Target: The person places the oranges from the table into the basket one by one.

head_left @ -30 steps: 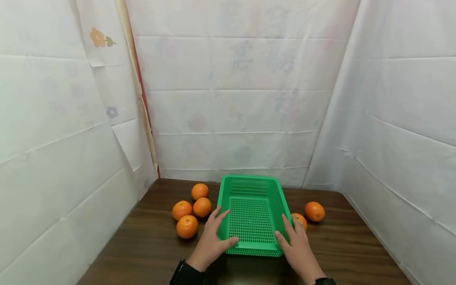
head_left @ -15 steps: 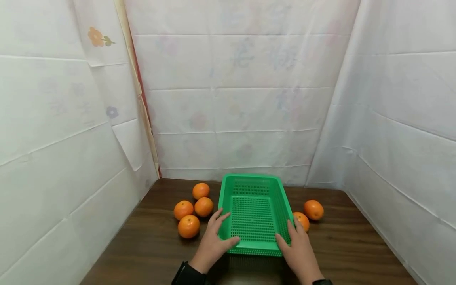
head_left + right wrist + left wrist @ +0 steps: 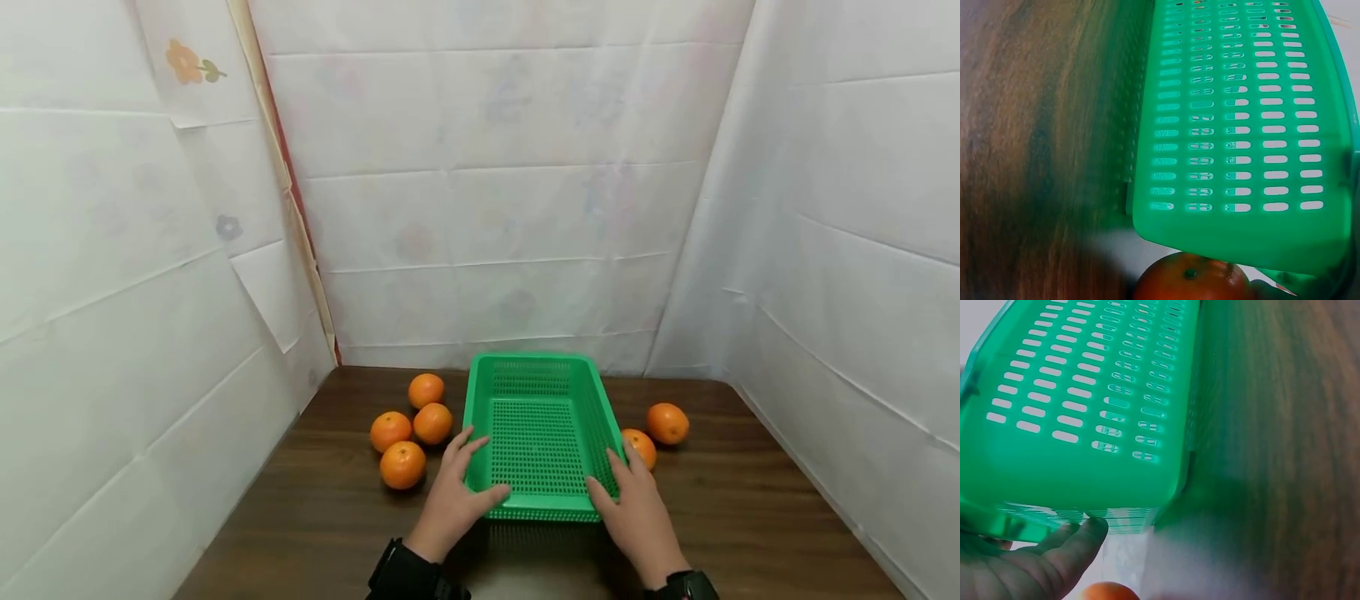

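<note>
A green plastic basket [image 3: 534,446] with slotted walls stands on the brown table, with nothing in it. At its near left corner my left hand [image 3: 450,502] holds the rim, thumb over the front edge and fingers along the left side. The left wrist view shows fingers [image 3: 1079,550] against the outer wall. My right hand [image 3: 636,512] holds the near right corner, thumb over the rim and fingers down the right side; in the right wrist view it is mostly hidden. Just beyond those fingers lies an orange [image 3: 641,448], partly covered by the hand.
Several oranges [image 3: 402,465] cluster left of the basket. Another orange [image 3: 667,423] sits farther back on the right. Pale cloth sheets [image 3: 487,208] enclose the table [image 3: 315,517] at the back and both sides.
The head view has tilted slightly, so the table and everything on it appear a little higher. Both hands stay at the same basket corners, and the oranges keep their places.
</note>
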`<state>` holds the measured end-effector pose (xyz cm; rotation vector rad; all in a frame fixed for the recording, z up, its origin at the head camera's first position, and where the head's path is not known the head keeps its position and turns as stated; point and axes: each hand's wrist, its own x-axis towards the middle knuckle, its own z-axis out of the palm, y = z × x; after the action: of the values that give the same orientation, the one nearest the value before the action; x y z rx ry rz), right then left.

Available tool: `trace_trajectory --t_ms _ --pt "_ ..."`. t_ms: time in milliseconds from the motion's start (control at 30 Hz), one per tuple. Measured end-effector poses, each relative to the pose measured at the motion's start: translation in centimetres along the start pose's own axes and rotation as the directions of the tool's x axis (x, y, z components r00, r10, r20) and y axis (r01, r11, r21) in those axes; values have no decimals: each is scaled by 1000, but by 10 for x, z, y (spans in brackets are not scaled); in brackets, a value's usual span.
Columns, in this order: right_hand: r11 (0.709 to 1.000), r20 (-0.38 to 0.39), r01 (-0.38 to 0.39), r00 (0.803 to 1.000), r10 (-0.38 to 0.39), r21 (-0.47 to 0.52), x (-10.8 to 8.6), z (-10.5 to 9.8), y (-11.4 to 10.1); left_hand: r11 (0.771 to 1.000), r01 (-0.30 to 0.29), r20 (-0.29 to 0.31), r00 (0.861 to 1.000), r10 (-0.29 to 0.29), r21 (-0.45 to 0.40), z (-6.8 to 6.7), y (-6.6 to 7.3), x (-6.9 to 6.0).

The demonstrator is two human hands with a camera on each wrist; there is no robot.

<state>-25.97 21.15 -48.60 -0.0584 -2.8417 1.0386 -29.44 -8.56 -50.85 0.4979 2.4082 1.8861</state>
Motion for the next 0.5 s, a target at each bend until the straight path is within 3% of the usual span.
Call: trace_trajectory --t_ms 367,500 --pt "1000 -21 8 1000 -8 -15 5 0 0 1000 -2 -13 1000 2 8 0 -1 2" --pt "997 -59 43 997 -39 61 3 -7 2 1000 -4 -16 1000 5 21 1 2 3"
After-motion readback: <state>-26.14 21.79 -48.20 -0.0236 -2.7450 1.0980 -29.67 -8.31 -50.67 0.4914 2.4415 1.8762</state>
